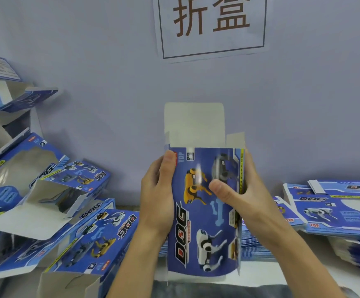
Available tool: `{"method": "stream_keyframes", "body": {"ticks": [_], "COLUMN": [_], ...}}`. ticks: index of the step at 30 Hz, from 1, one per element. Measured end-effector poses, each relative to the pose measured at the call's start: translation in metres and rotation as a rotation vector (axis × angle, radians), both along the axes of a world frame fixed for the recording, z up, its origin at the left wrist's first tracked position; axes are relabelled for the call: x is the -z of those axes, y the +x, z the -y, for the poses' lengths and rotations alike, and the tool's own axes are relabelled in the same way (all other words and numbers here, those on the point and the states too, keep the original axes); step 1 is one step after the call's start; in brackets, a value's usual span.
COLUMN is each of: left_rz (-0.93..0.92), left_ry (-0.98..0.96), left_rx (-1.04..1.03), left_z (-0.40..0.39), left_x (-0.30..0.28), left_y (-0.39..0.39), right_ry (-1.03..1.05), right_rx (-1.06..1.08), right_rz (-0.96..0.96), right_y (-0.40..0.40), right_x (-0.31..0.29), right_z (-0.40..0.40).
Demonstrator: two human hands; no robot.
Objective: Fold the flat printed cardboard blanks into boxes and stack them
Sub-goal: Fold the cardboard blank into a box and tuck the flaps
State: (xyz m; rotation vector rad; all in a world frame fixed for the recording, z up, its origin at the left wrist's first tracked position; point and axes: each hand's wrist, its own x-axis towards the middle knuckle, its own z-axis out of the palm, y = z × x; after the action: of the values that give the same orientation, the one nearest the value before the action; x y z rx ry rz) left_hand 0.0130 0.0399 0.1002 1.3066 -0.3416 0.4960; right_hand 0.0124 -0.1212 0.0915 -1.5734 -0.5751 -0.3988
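Two hands hold one partly erected box upright at the centre, above the near edge of the desk. Left hand: fingers curled round the box's left long edge, thumb along the printed front near the top corner. Right hand: thumb pressed flat on the printed front, remaining fingers wrapped behind the right long edge. The box's upper end is open; its white tuck flap stands straight up beyond the fingertips, and a smaller side flap rises just beyond the right hand. The lower end of the box lies toward the person, between the two forearms.

Left of the left hand, a pile of folded boxes lies tumbled at various tilts, open ends and white flaps showing; its nearest box reaches to just beside the left forearm. Right of the right hand, a stack of flat blanks lies level on the desk, edges roughly aligned, with further blanks under the right forearm. Beyond both hands a plain wall carries a paper sign; the space between the raised flap and the sign is open.
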Motion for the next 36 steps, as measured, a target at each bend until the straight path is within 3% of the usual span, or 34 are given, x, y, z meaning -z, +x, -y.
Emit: {"method": "stream_keyframes", "body": {"ticks": [4, 11, 20, 27, 32, 36], "left_rz": [0.015, -0.126, 0.061, 0.1, 0.127, 0.068], "left_ry": [0.111, 0.257, 0.044, 0.066, 0.071, 0.126], "left_rx": [0.094, 0.341, -0.11, -0.03, -0.054, 0.042], "left_z": [-0.001, -0.014, 0.02, 0.008, 0.015, 0.009], "left_x": [-0.003, -0.015, 0.011, 0.011, 0.012, 0.006], "left_y": [0.0, -0.008, 0.001, 0.006, 0.005, 0.001], "right_ry": [0.046, 0.102, 0.22, 0.067, 0.13, 0.189], "right_rx": [0.096, 0.2, -0.022, 0.167, 0.273, 0.273], "right_rz": [0.011, 0.045, -0.001, 0.086, 0.133, 0.159], "right_y": [0.007, 0.011, 0.005, 0.005, 0.008, 0.007], "right_x": [0.005, 0.008, 0.007, 0.005, 0.007, 0.007], "right_z": [0.004, 0.003, -0.013, -0.006, -0.001, -0.004]}}
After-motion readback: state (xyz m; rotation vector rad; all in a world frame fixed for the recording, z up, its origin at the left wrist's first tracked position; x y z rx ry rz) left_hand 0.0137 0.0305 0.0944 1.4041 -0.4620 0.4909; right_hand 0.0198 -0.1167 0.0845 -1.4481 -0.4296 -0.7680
